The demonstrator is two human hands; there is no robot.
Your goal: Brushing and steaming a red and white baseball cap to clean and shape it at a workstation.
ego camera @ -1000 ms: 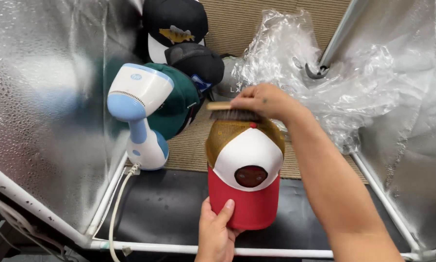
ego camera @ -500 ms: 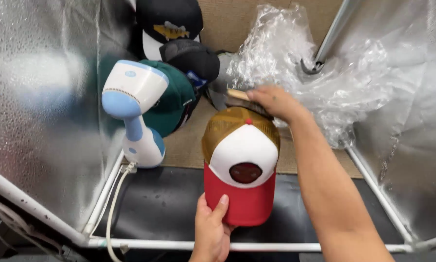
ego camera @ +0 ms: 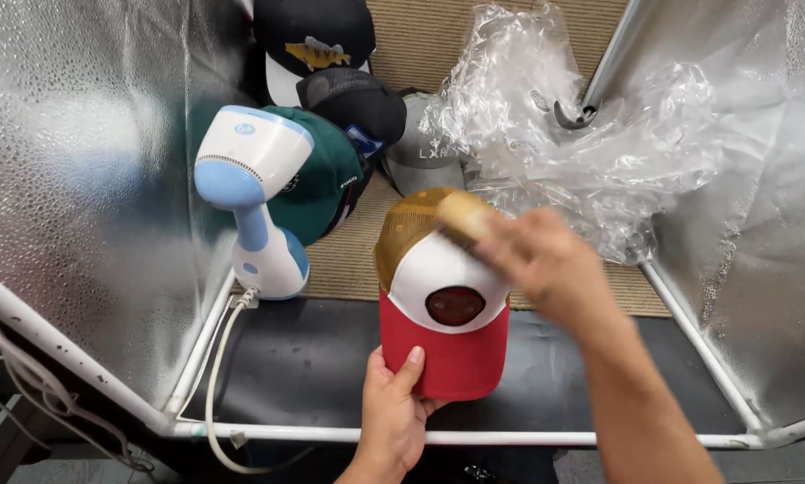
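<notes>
The right hand (ego camera: 546, 264) has swept its clenched brush (ego camera: 460, 215) forward from the mesh onto the cap's (ego camera: 443, 296) white front, mid-brushing, while the left hand (ego camera: 393, 412) pinches the red brim, so the next stroke needs steady bracing.

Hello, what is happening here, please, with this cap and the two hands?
A person is brushing a cap with a red brim, white front and tan mesh back. The left hand holds the brim from below. The right hand presses a small wooden brush against the crown, blurred by motion. Beside it stands a blue and white handheld steamer, with more caps piled behind and crumpled clear plastic on the right.
</notes>
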